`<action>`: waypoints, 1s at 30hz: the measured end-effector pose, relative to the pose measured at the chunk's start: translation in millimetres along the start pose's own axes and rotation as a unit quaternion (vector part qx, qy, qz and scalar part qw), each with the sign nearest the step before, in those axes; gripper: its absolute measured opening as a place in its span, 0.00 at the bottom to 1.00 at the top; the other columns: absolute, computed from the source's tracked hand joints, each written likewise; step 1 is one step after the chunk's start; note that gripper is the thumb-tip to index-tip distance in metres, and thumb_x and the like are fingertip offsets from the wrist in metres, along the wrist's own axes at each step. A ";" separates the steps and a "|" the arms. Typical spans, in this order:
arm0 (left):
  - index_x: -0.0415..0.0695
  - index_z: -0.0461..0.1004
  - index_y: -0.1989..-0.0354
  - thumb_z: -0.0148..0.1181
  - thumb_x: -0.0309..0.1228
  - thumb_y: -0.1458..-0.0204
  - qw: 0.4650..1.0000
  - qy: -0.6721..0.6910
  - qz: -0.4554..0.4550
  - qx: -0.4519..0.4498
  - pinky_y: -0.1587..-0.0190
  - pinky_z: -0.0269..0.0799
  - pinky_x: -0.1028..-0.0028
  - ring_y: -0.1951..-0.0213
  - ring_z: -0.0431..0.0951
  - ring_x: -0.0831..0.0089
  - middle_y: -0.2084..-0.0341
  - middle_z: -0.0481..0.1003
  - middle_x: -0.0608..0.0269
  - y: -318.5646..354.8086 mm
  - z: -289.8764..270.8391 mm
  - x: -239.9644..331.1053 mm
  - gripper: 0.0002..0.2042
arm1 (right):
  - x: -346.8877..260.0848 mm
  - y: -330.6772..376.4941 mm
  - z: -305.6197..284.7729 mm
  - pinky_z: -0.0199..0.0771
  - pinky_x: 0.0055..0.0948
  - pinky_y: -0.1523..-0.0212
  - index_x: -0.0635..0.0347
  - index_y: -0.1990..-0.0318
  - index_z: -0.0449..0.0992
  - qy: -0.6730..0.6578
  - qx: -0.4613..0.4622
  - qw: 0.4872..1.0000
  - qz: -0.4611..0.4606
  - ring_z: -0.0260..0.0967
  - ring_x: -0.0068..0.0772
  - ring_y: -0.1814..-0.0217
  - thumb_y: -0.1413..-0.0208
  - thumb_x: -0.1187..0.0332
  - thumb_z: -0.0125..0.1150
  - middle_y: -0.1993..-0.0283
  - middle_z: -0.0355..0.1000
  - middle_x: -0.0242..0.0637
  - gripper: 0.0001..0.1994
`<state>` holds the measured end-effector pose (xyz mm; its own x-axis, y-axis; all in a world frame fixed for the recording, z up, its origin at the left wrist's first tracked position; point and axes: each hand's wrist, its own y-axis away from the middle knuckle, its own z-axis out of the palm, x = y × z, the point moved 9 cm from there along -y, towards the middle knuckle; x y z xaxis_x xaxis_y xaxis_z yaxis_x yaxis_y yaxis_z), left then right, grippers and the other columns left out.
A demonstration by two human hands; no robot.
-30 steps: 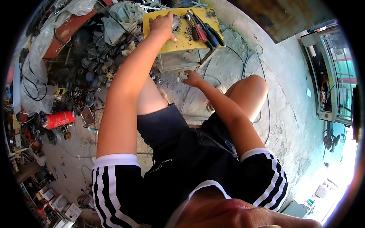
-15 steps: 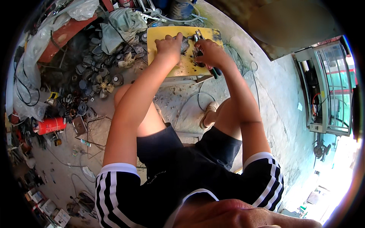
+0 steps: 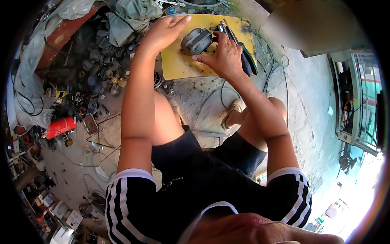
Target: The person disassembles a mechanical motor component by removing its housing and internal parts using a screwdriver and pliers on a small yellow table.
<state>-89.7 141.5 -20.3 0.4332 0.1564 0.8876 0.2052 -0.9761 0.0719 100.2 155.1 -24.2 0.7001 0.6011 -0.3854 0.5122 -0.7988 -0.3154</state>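
Now exposed on yellow worktop point(image 3: 174, 68): grey motor-like part point(image 3: 196, 41), apparently unsteadied after leftward withdrawal of left hand point(image 3: 161, 34), thumb and fingers parted; just beside, right hand point(image 3: 228, 55), likewise spread, shifted inward from hand tools point(image 3: 246, 64).

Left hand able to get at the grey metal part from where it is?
Likely yes. The left hand is open, just left of the grey metal part, with only bare yellow tabletop visible between them. The right hand is on the part's other side.
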 end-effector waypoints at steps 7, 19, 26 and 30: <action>0.40 0.78 0.52 0.45 0.65 0.44 0.993 -0.079 -0.065 -0.066 0.50 0.70 0.65 0.55 0.79 0.61 0.58 0.80 0.51 -3.9 27.0 -21.2 0.36 | 1.7 2.6 6.4 0.61 0.46 0.44 0.65 0.42 0.67 0.034 -0.019 0.998 0.049 0.69 0.48 0.46 0.70 0.32 0.72 0.51 0.75 0.46 0.52; 0.39 0.76 0.50 0.54 0.63 0.46 0.996 0.059 -0.038 -0.057 0.49 0.69 0.70 0.52 0.76 0.69 0.57 0.78 0.57 16.2 27.6 3.8 0.35 | 9.2 -5.0 -8.8 0.57 0.43 0.39 0.61 0.44 0.70 -0.105 0.036 0.993 0.035 0.65 0.45 0.42 0.69 0.43 0.78 0.49 0.73 0.42 0.45; 0.46 0.57 0.36 0.72 0.48 0.53 0.939 0.333 -0.028 -0.082 0.50 0.72 0.66 0.54 0.77 0.64 0.51 0.73 0.54 25.2 33.5 28.1 0.40 | -8.1 -15.6 -60.9 0.55 0.42 0.38 0.55 0.42 0.70 -0.135 0.108 0.981 -0.084 0.66 0.43 0.45 0.69 0.47 0.79 0.51 0.73 0.40 0.43; 0.44 0.59 0.37 0.72 0.42 0.53 0.918 0.382 -0.070 -0.084 0.50 0.74 0.66 0.54 0.77 0.63 0.51 0.73 0.56 24.4 40.1 12.2 0.37 | -5.4 -19.0 -56.9 0.61 0.40 0.37 0.53 0.39 0.68 -0.195 0.052 0.974 -0.103 0.65 0.43 0.41 0.68 0.55 0.80 0.47 0.72 0.40 0.43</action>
<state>-44.2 125.6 -25.9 -0.3415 0.1927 0.9199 0.0460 -0.9741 0.2212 115.0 165.8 33.1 0.3355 0.7277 -0.5983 0.5541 -0.6660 -0.4994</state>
